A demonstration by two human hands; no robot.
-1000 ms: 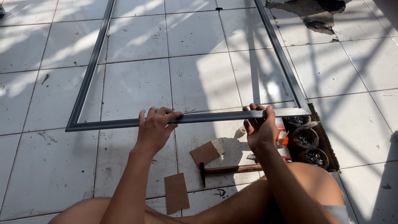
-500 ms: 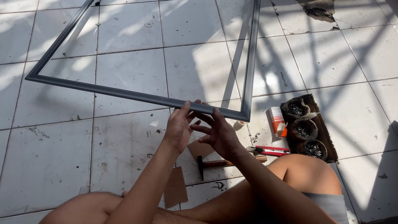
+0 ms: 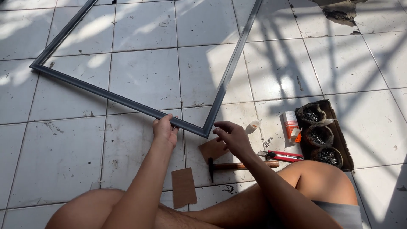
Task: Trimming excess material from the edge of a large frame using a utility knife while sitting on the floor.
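Rotated frame (image 3: 127, 100); left hand (image 3: 164, 129) apparently gripping.

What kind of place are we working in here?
Probably a sunlit tiled floor used as a makeshift framing or carpentry spot: the left hand holds a grey frame on white tiles, with a hammer and tubs of nails beside.

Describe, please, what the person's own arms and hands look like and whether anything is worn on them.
Both arms are bare up to the frame's edge, with no sleeves. The left hand and right hand wear no gloves; no rings, watch or bracelets are visible. Grey shorts show at the lower right.
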